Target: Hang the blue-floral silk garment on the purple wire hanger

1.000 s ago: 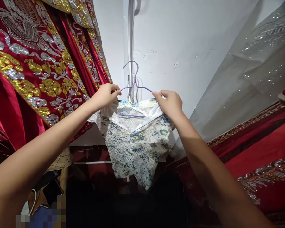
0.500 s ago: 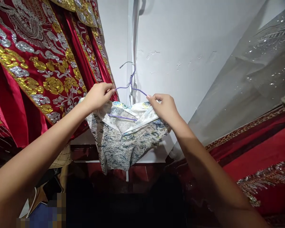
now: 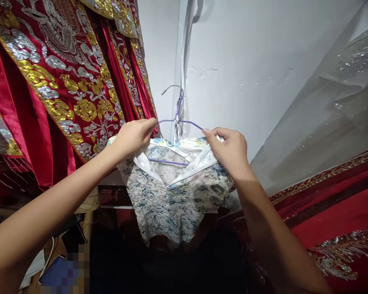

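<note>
1. A red robe (image 3: 58, 81) with gold and silver embroidery hangs at the far left, its edge just beside the left hand.
2. The left hand (image 3: 131, 136) is closed in a pinch on the left shoulder of the top (image 3: 171, 192), right where the cloth meets the left arm of the hanger (image 3: 178, 122).
3. The hanger is thin purple wire. Its hook stands free in front of the white wall (image 3: 233, 61) and I cannot tell that it catches on anything, so the two hands seem to carry all the weight.
4. The top, pale with a blue-green pattern, is draped on the hanger between the hands and hangs down in front of the dark lower area. Its collar lies open over the hanger's bottom bar.
5. The right hand (image 3: 231, 149) is closed on the right shoulder of the top, fingers curled over the cloth and the wire end.
6. Red cloth (image 3: 331, 204) with a gold border lies at the right, under a sheer sequinned fabric (image 3: 340, 102).
7. Risks, as I judge them: the smooth cloth could slide off the thin wire if either pinch loosens; uneven pull could tip the hanger and shed one shoulder; the bare hook could snag the robe's embroidery close by.
</note>
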A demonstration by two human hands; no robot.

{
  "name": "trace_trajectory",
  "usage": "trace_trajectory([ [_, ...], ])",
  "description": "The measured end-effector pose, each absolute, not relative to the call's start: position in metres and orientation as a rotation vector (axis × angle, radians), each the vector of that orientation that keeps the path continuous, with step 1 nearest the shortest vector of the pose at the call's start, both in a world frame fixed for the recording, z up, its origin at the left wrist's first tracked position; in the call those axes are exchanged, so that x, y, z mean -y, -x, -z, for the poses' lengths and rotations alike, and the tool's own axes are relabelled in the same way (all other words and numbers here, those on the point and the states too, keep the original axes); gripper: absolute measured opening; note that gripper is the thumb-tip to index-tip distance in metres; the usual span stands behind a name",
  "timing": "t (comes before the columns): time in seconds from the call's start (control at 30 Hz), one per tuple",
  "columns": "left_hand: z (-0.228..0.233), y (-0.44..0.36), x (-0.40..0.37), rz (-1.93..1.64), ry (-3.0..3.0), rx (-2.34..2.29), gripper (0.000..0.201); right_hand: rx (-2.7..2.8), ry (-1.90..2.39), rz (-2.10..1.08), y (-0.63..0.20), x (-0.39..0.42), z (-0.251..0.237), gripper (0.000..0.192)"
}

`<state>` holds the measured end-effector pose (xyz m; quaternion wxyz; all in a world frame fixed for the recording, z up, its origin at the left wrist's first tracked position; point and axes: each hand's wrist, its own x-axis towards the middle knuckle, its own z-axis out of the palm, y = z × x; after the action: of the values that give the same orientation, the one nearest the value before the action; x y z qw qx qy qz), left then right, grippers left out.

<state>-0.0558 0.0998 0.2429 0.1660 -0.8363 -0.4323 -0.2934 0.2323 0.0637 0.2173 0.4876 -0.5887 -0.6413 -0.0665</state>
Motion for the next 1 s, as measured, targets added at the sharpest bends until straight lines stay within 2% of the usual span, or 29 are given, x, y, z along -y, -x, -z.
trace_trajectory([
  [0.3, -0.235, 0.058, -0.089, 0.765, 2.465, 1.28, 0.025, 1.628, 1.427, 0.056, -0.237, -0.056, -0.211, 0.044],
  [0.63, -0.271, 0.017, -0.12, 0.781, 2.495, 1.154, 0.027, 1.442, 1.572, 0.094, -0.262, -0.066, -0.217, 0.044],
  [1.0, -0.274, 0.01, -0.135, 0.794, 2.452, 1.161, 0.027, 1.42, 1.607, 0.083, -0.266, -0.078, -0.217, 0.044],
])
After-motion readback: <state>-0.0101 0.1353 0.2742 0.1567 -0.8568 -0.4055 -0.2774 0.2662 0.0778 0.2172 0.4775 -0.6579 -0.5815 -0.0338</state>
